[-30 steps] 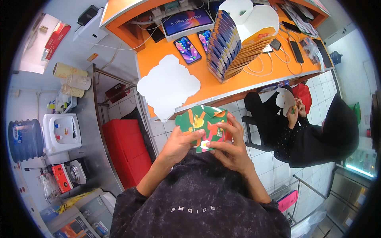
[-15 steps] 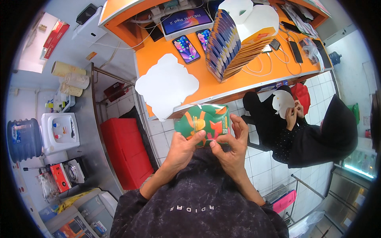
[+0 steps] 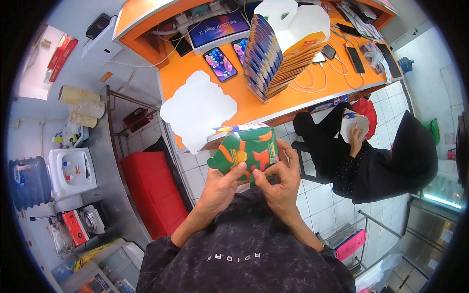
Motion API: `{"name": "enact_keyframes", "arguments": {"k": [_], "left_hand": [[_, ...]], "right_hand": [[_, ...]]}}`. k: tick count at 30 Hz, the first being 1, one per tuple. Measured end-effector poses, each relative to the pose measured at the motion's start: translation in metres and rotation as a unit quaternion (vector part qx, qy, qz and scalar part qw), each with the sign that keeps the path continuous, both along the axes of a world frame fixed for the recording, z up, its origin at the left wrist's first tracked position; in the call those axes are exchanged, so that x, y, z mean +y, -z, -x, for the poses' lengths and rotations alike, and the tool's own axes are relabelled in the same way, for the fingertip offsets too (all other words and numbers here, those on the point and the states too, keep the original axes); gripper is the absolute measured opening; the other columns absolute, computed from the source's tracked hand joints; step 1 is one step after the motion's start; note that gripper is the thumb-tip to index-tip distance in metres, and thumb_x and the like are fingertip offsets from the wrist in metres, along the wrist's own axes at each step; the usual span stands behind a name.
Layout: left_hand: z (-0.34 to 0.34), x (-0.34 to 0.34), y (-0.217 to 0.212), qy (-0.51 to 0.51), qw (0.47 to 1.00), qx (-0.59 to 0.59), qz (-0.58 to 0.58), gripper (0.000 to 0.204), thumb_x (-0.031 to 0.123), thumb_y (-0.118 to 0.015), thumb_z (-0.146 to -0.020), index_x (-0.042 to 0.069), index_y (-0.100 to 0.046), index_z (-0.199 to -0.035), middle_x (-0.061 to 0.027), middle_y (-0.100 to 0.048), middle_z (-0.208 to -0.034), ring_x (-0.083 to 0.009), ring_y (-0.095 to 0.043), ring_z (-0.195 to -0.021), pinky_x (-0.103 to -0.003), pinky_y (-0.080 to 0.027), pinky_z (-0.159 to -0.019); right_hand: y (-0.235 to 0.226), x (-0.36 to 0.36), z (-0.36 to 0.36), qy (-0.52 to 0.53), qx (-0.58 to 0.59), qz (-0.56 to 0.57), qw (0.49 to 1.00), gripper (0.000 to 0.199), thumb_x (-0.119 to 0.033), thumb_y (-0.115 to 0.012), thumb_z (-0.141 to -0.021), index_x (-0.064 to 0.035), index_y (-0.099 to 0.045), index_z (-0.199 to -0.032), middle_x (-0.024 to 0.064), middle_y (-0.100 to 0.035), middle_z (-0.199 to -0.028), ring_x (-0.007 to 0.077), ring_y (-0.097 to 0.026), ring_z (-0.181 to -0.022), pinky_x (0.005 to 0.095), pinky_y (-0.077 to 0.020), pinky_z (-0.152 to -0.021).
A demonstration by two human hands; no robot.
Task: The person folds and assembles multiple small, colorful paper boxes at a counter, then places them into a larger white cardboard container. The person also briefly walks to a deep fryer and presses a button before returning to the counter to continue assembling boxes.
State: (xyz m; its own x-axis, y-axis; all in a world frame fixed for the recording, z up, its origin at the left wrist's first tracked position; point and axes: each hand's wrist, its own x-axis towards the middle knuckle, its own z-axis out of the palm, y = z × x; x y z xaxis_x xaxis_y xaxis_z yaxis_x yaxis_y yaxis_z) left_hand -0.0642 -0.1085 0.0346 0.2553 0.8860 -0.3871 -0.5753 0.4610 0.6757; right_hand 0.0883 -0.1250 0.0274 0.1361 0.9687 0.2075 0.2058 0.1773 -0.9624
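From the head view, both hands hold a green and orange printed carton (image 3: pixel 246 154) in the air in front of the chest, just below the near edge of the orange table (image 3: pixel 254 95). The left hand (image 3: pixel 220 188) clamps its lower left edge, thumb on the printed face; the right hand (image 3: pixel 279 178) clamps the lower right corner, fingers wrapped round the side. The hands sit close together, thumbs almost meeting. The carton looks part-folded, its top panel tipped toward the table. The step in hand appears to be folding the flat blank into shape; the next move likely calls for pressing a flap along its crease while the other hand braces the body. On the table lie a white blank (image 3: pixel 198 110) and a fanned stack (image 3: pixel 273 61) of cartons. A seated person (image 3: pixel 381 151) works at the right.
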Motion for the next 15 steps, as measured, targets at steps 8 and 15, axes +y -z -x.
{"name": "enact_keyframes", "arguments": {"k": [8,15], "left_hand": [[0.006,0.002,-0.005,0.046,0.998,-0.001,0.034,0.036,0.010,-0.059,-0.096,0.003,-0.049,-0.130,-0.0101,-0.058,-0.124,-0.0225,-0.058,-0.114,-0.045,-0.053,-0.094],[0.011,0.004,-0.001,0.128,0.992,0.016,0.002,0.042,0.012,-0.057,-0.098,0.003,-0.042,-0.137,-0.0089,-0.051,-0.133,-0.0196,-0.053,-0.120,-0.039,-0.049,-0.098]], "right_hand": [[0.006,0.000,0.000,0.018,0.024,0.021,0.999,0.024,-0.015,-0.077,-0.083,-0.0023,-0.058,-0.089,0.0199,-0.046,-0.132,0.0352,-0.050,-0.125,0.0397,-0.0483,-0.096],[0.036,0.005,0.006,0.013,0.065,-0.008,0.998,0.044,-0.023,-0.075,-0.086,-0.0050,-0.046,-0.113,0.0197,-0.045,-0.131,0.0297,-0.054,-0.115,0.0367,-0.0469,-0.094]]}}
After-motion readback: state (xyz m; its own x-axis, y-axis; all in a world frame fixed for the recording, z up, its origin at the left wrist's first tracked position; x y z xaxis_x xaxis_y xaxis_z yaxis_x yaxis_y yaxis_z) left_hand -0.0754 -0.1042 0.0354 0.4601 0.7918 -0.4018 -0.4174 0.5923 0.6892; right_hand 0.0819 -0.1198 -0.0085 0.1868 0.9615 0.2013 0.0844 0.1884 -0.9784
